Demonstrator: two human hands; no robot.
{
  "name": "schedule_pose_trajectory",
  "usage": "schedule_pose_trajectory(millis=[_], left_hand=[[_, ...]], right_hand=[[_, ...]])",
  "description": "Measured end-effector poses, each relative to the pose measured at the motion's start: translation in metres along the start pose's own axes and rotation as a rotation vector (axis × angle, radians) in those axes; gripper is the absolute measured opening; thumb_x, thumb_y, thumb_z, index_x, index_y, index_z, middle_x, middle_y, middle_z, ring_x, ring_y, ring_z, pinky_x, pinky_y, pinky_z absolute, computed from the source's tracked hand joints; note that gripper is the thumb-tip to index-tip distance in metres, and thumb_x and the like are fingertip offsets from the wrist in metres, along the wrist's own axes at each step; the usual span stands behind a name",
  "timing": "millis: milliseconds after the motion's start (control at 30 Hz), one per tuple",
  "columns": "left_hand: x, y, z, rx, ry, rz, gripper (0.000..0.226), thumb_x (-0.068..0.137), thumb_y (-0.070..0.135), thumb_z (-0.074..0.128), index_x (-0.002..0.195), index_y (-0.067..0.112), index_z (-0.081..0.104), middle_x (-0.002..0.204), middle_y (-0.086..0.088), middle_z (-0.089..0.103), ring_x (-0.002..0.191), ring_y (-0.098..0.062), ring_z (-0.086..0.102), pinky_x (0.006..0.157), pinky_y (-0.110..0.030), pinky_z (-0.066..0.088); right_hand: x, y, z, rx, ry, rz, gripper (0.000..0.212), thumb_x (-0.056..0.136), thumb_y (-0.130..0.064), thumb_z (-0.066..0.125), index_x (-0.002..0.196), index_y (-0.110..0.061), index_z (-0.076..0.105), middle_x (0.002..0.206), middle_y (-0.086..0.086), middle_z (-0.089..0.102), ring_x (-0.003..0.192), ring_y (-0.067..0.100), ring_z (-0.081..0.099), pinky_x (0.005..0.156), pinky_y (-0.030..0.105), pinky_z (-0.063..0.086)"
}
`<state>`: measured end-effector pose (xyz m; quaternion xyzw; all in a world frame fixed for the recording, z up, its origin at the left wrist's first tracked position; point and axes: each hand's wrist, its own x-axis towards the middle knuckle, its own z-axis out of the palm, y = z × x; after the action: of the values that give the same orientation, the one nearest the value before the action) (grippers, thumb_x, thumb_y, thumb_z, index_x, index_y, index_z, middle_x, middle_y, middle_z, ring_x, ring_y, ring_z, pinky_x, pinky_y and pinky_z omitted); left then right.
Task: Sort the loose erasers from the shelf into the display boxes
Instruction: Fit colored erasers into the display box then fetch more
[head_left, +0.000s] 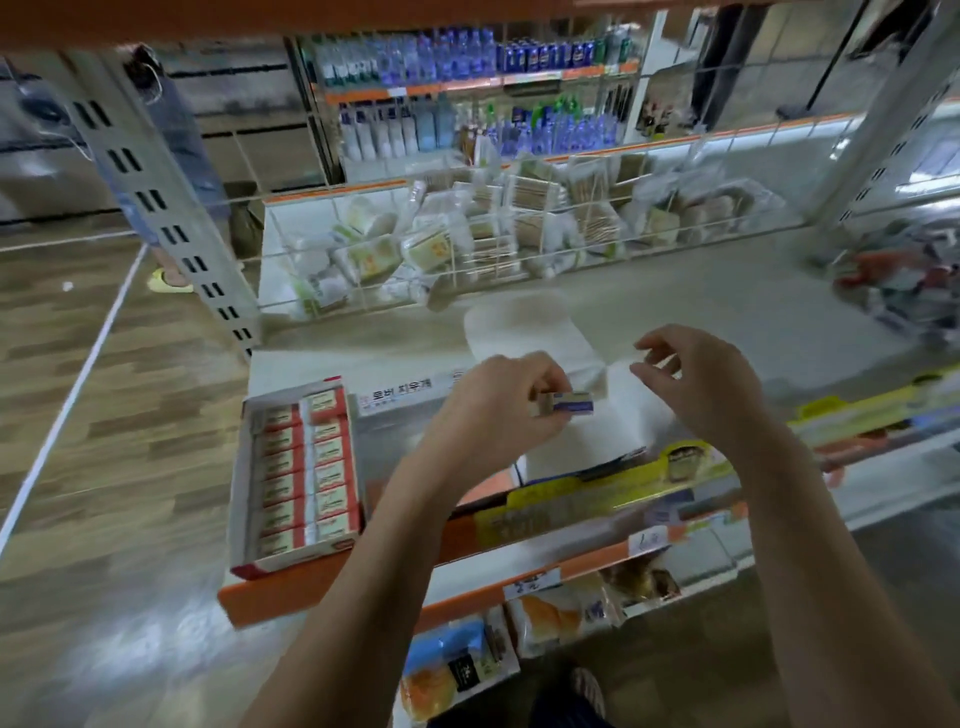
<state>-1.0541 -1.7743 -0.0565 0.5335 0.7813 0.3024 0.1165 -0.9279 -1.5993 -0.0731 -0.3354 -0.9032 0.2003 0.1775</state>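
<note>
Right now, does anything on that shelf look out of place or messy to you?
The red display box at the left end juts past the shelf's orange edge. Its erasers sit in neat rows. The left hand pinches one loose eraser; the right hand hovers empty. Nothing looks spilled.

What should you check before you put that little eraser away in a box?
1. Eraser held firmly: ok. The left hand pinches the blue-banded eraser.
2. Other hand free to help: ok. The right hand is open and holds nothing.
3. Matching box: not ok. The red display box on the left holds red-banded erasers, not blue ones.
4. Room in that box: not ok. Its two rows look full.
5. Box for blue erasers: cannot tell. The white box below the hands is blurred and its inside is hidden.
6. More loose erasers on the shelf: cannot tell, too blurred.
</note>
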Motion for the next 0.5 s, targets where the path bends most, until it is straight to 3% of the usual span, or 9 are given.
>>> schedule_pose_trajectory(millis=[233,333,400,500], left_hand=[[0.035,0.027,0.051,0.023,-0.158,-0.153,0.015,0.083,0.031,0.069,0.091,0.020,0.063,0.082,0.015,0.056,0.075,-0.005,0.054,0.059,-0.004,0.039],[0.036,0.025,0.060,0.073,-0.172,-0.251,0.021,0.079,0.043,0.067,0.087,0.024,0.063,0.086,0.013,0.062,0.078,-0.006,0.058,0.062,-0.010,0.043],[0.039,0.025,0.065,0.083,-0.194,-0.303,0.020,0.079,0.042,0.067,0.088,0.024,0.062,0.088,0.009,0.064,0.080,-0.009,0.059,0.067,-0.022,0.049],[0.044,0.026,0.071,0.082,-0.213,-0.348,0.019,0.080,0.039,0.067,0.090,0.024,0.063,0.088,0.008,0.063,0.081,-0.012,0.059,0.067,-0.023,0.048]], right_hand=[[0.017,0.032,0.003,0.130,-0.288,0.000,0.034,0.086,-0.028,0.065,0.115,-0.013,0.059,0.085,0.002,0.066,0.078,0.019,0.062,0.069,0.026,0.041],[0.022,0.040,0.003,0.164,-0.342,-0.055,0.041,0.086,-0.025,0.064,0.124,-0.013,0.054,0.090,0.007,0.067,0.082,0.020,0.059,0.073,0.028,0.043],[0.024,0.043,0.004,0.206,-0.389,-0.084,0.040,0.086,-0.023,0.063,0.124,-0.012,0.054,0.089,0.009,0.068,0.078,0.022,0.060,0.076,0.035,0.049],[0.027,0.048,0.005,0.248,-0.434,-0.130,0.036,0.087,-0.021,0.062,0.121,-0.013,0.055,0.079,0.008,0.069,0.071,0.023,0.062,0.075,0.041,0.053]])
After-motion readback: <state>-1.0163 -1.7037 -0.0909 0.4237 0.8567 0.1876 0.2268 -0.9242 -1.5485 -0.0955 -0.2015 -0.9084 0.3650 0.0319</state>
